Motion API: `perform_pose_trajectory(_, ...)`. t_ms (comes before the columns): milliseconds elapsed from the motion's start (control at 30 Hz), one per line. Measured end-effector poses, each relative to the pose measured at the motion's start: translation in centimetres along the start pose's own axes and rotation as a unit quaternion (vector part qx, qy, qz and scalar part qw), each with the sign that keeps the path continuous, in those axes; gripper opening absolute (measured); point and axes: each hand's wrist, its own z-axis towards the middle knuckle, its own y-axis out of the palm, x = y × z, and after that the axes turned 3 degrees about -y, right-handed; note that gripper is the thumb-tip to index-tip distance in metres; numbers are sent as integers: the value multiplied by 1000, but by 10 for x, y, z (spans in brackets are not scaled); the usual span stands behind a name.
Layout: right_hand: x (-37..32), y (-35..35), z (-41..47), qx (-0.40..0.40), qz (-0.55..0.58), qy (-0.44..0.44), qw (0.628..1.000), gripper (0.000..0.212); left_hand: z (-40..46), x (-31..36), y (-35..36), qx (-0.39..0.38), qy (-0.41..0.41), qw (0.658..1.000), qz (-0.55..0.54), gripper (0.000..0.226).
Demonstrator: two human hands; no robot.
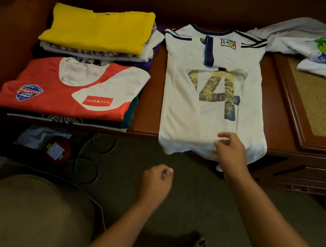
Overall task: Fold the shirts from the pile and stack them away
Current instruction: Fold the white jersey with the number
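We see our right hand [230, 150] apparently pinching the white jersey [212, 101] hem, while our left hand [157, 181] is fisted, holding nothing.

On the wooden bench [149, 109] a jersey [212, 101] lay flat, its hem hanging over the front edge. Two stacks of folded shirts sat to its left, the far stack [99, 30] behind the near stack [69, 90]. A crumpled shirt pile [321, 48] lay to the right.
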Motion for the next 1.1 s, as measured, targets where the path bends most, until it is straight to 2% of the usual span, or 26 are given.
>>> perform_pose_trajectory(67, 28, -22, -18, 22, 30, 26, 999, 21, 23, -1, -8, 27, -79, 993, -83, 12)
perform_pose_trajectory(100, 41, -32, -20, 57, 40, 45, 997, 22, 33, 0, -11, 36, -105, 986, -122, 12)
perform_pose_trajectory(167, 59, -48, -14, 136, 42, 79, 987, 27, 48, 6, -15, 36, -137, 970, -197, 44)
perform_pose_trajectory(233, 69, -57, -3, 182, 45, 105, 977, 39, 57, 14, -16, 20, -153, 958, -243, 63)
perform_pose_trajectory(333, 77, -57, 10, 171, 85, 119, 974, 54, 56, 23, -14, -31, -155, 952, -264, 52)
perform_pose_trajectory(500, 84, -58, 19, 118, 130, 119, 977, 36, 55, 17, -8, -14, -130, 954, -269, 26)
perform_pose_trajectory(633, 92, -68, 19, 81, 108, 98, 986, 22, 55, 11, -5, -1, -121, 960, -251, 15)
perform_pose_trajectory(733, 97, -72, 14, 65, 58, 75, 993, 15, 52, 5, -3, 11, -117, 968, -221, 18)
perform_pose_trajectory(867, 98, -72, 4, 53, -16, 90, 994, 29, 45, -3, -4, -2, -136, 976, -169, 21)
perform_pose_trajectory(1000, 77, -75, -10, 90, -79, 93, 988, 49, 33, 6, -18, 28, -132, 991, -20, 39)
perform_pose_trajectory(1100, 53, -76, -23, 83, -100, 41, 991, 42, 22, 24, -33, 24, -87, 996, 5, 21)
